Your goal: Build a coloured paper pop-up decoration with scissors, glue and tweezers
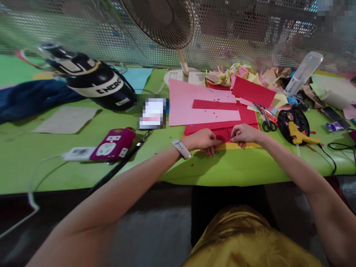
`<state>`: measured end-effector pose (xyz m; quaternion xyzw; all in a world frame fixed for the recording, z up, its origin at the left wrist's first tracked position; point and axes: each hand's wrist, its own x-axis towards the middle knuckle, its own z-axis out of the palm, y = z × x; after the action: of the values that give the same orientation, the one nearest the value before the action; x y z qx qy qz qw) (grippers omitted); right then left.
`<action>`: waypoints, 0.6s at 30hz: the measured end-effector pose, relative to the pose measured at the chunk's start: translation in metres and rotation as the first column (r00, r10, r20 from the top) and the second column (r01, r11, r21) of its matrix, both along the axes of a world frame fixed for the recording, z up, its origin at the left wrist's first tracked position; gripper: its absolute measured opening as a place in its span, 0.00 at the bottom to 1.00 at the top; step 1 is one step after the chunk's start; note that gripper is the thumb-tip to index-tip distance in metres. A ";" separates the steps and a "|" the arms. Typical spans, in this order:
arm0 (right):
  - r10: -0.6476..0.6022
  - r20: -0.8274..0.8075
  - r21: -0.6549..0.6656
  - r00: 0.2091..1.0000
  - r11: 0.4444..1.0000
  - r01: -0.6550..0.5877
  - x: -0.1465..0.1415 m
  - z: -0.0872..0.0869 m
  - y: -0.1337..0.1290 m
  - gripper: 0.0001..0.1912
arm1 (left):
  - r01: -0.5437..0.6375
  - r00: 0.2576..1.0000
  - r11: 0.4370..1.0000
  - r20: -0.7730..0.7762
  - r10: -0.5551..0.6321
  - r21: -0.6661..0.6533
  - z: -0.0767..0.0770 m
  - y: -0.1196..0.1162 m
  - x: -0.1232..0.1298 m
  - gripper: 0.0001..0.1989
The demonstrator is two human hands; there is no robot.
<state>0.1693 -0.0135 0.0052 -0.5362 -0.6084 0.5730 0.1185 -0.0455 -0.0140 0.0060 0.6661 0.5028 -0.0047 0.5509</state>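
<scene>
While the water bottle (101,85) and purple extension socket (112,144) are left of the pink paper sheet (182,102), the left hand (202,140), fingers bent, meets the red paper (222,134) nearside of the sheet; the right hand (244,134), fingers curled, meets it too. Whether either grips it cannot be determined. Right of the sheet lie scissors (267,118) and a yellow hot-glue gun (298,135).

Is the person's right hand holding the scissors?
No, the scissors lie beside the black palette, while the right hand is at the red paper.

Matt red paper (221,134), smooth tabletop (222,168), metal mesh (236,44), clear plastic bottle (306,72)
</scene>
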 end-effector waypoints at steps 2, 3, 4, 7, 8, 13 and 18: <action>0.007 0.001 0.006 1.000 1.000 -0.007 0.000 -0.001 0.000 0.09 | -0.009 1.000 1.000 -0.019 0.009 0.000 -0.001 -0.001 -0.008 0.23; 0.008 -0.002 0.010 1.000 1.000 -0.008 0.001 -0.001 0.000 0.09 | -0.015 0.999 1.000 -0.028 0.015 0.001 -0.001 -0.002 -0.012 0.23; 0.007 -0.007 0.012 1.000 1.000 -0.007 0.001 -0.001 0.000 0.09 | -0.020 0.999 1.000 -0.039 0.020 0.001 0.000 -0.003 -0.016 0.23; 0.008 -0.015 0.008 1.000 1.000 -0.007 0.002 -0.002 0.001 0.09 | -0.040 0.997 0.999 -0.070 0.040 -0.005 0.003 -0.004 -0.024 0.23; 0.011 -0.014 0.007 1.000 1.000 -0.011 0.002 -0.002 0.001 0.08 | -0.042 0.996 0.999 -0.077 0.042 -0.006 0.005 -0.005 -0.026 0.23; 0.040 0.026 0.017 0.999 0.999 -0.040 0.000 -0.002 0.003 0.08 | 0.007 0.987 0.952 -0.152 0.042 0.305 0.011 -0.017 -0.022 0.20; 0.059 0.069 0.036 0.996 0.997 -0.062 -0.003 0.000 0.005 0.08 | 0.182 0.973 0.452 -0.228 0.048 0.873 -0.010 -0.033 -0.004 0.16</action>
<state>0.1660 -0.0085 0.0051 -0.5341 -0.6390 0.5461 0.0906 -0.0493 -0.0469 -0.0037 0.8698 0.4614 0.1633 0.0621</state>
